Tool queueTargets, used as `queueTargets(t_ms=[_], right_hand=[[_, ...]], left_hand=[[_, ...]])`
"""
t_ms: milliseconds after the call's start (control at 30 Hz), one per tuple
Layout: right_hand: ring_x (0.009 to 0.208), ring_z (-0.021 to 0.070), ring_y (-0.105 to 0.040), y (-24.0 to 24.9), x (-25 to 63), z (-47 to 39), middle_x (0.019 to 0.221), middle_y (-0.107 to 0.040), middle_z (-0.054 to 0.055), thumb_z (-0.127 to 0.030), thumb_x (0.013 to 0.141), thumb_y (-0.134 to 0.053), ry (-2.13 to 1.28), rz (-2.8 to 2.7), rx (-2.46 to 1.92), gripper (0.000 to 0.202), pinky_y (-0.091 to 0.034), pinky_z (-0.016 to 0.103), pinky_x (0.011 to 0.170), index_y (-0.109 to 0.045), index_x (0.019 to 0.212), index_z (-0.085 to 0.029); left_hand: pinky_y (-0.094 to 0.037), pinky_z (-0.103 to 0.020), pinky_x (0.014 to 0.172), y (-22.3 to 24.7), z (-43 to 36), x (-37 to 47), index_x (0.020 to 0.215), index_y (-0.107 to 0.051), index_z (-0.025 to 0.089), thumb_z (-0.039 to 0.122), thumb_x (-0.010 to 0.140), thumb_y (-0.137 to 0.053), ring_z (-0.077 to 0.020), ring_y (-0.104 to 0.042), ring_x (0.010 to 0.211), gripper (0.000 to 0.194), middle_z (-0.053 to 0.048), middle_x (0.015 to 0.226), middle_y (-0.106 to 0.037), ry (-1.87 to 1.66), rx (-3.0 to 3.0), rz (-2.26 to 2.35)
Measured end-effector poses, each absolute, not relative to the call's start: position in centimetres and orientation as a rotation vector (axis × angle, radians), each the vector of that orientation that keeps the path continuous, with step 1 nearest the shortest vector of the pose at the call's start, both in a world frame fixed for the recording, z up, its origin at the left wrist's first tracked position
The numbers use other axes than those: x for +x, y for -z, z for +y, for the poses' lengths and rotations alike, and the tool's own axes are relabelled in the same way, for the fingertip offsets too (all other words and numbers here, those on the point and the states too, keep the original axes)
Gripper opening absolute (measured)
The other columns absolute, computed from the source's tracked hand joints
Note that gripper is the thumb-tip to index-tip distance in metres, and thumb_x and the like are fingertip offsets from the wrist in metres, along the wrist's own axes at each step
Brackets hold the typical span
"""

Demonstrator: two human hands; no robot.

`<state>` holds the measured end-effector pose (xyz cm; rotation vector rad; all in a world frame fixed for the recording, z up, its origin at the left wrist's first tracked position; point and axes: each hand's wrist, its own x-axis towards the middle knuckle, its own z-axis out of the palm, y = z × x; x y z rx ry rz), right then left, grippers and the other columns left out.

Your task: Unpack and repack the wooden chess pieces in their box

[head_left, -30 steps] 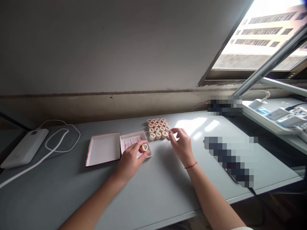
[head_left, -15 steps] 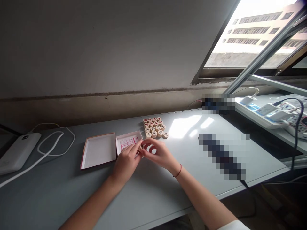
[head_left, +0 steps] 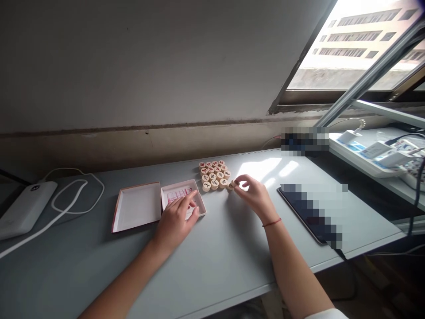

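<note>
Right-hand pinch at the near-right corner of the block of wooden discs (head_left: 214, 175).
The grey desk (head_left: 219, 261) abuts a wall (head_left: 133, 79); a window (head_left: 361, 57) at upper right lights the surface, and a white power bank (head_left: 28, 210) lies at far left. My right hand (head_left: 255, 197), palm down, reaches in from the lower right, wrist circled by a red cord (head_left: 272, 222); thumb and fingertips are pinched narrowly on a held disc (head_left: 235, 182) at the corner piece. My left hand (head_left: 174, 220) extends over the shallow box (head_left: 203, 207), thumb apart from loosely bent fingers, grip moderately wide.
</note>
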<state>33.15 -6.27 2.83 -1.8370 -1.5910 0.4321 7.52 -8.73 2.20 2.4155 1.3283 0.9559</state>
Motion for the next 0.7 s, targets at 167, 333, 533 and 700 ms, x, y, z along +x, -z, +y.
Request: queueTargets(t_ms=[167, 333, 533, 700], right_hand=[[0.06, 0.0138, -0.052, -1.5, 32.3, -6.0, 0.083, -0.063, 0.001, -0.026, 0.073, -0.051, -0.355, -1.689, -1.878, 0.015, -0.038, 0.026, 0.057, -0.056, 0.087, -0.024], [0.061, 0.0133, -0.051, -0.9, 31.8, -5.6, 0.084, -0.062, 0.0, -0.022, 0.075, -0.049, -0.282, -1.667, -1.904, 0.018, -0.036, 0.024, 0.058, -0.057, 0.091, -0.025], [0.064, 0.014, -0.052, -0.3, 32.0, -5.3, 0.087, -0.062, 0.002, -0.024, 0.078, -0.05, -0.238, -1.665, -1.901, 0.022, -0.038, 0.025, 0.059, -0.06, 0.098, -0.024], [0.066, 0.0156, -0.053, -1.3, 31.2, -5.8, 0.089, -0.061, 0.006, -0.025, 0.082, -0.048, -0.09, -1.613, -1.729, 0.023, -0.042, 0.028, 0.062, -0.061, 0.1, -0.02]], left_hand=[[-0.052, -0.031, 0.078, -2.2, -8.6, 7.4, 0.121, -0.051, 0.022, 0.019, 0.088, -0.049, -0.0168, -0.065, 0.08, 0.033, 0.0, 0.083, -0.067, -0.93, 2.405, 1.34], [-0.052, -0.031, 0.078, -2.4, -8.5, 7.3, 0.117, -0.055, 0.022, 0.018, 0.087, -0.048, -0.0166, -0.065, 0.079, 0.03, -0.001, 0.083, -0.067, -0.908, 2.404, 1.346], [-0.05, -0.03, 0.077, -2.6, -8.4, 7.2, 0.111, -0.059, 0.021, 0.019, 0.088, -0.047, -0.0161, -0.065, 0.08, 0.026, -0.002, 0.086, -0.069, -0.844, 2.436, 1.383], [-0.046, -0.032, 0.079, -2.8, -7.2, 5.6, 0.096, -0.066, 0.022, 0.021, 0.09, -0.045, -0.0192, -0.065, 0.088, 0.022, -0.002, 0.094, -0.071, -0.721, 2.487, 1.525]])
